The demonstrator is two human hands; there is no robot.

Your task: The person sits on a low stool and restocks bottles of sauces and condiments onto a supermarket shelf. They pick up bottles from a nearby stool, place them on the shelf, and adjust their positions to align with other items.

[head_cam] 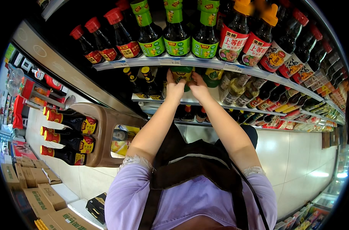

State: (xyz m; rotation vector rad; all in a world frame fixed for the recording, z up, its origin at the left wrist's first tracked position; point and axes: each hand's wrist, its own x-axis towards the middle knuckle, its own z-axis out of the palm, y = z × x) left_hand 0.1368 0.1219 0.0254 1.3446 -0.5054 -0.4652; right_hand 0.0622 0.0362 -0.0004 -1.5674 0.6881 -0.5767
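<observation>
Both my hands reach under the upper shelf and grip a green container with a yellow label point(182, 75) between them. My left hand point(174, 86) wraps its left side, and my right hand point(198, 85) is on its right side. The container's top is hidden beneath the upper shelf's edge. A similar green container point(213, 77) stands just to the right on the same lower shelf point(189, 97). Left of my hands are slim dark bottles with yellow caps point(148, 82). Clear bottles of pale liquid point(232, 89) stand farther right.
The upper shelf's price rail point(197, 62) runs above my wrists, with green-capped sauce bottles point(176, 40) over it. A brown plastic stool point(104, 135) at my left carries several dark bottles with red caps point(69, 141). Cardboard boxes point(39, 201) lie at the lower left.
</observation>
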